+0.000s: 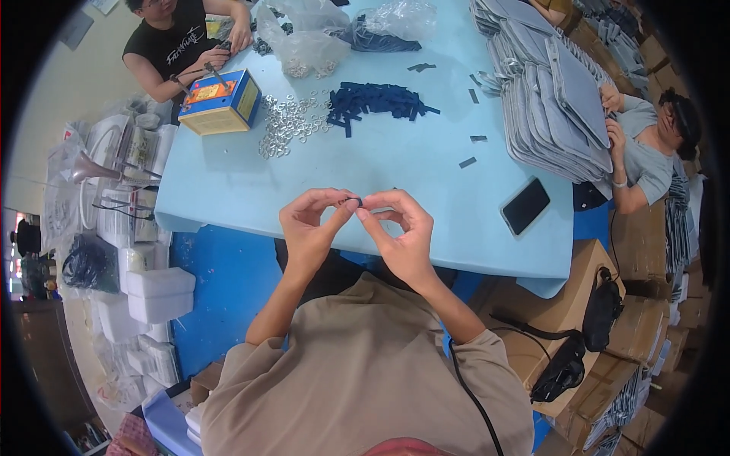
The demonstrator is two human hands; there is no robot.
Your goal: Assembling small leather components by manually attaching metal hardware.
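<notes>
My left hand (pixel 310 220) and my right hand (pixel 401 226) meet above the near edge of the table. Both are pinched, thumb against fingers, on a small dark strip (pixel 354 202) between their fingertips. The strip looks folded or bent; whether a ring is in it is too small to tell. Beyond my hands lies a heap of navy fabric strips (pixel 372 101). Left of that heap, loose silver metal rings (pixel 283 133) are scattered on the light blue tabletop (pixel 456 205).
A blue and yellow box (pixel 220 105) stands at the far left, near a person in black. Clear plastic bags (pixel 304 38) lie at the back. Stacked grey fabric pieces (pixel 544 106) rise at the right, touched by another person. A phone (pixel 525 206) lies near the right edge.
</notes>
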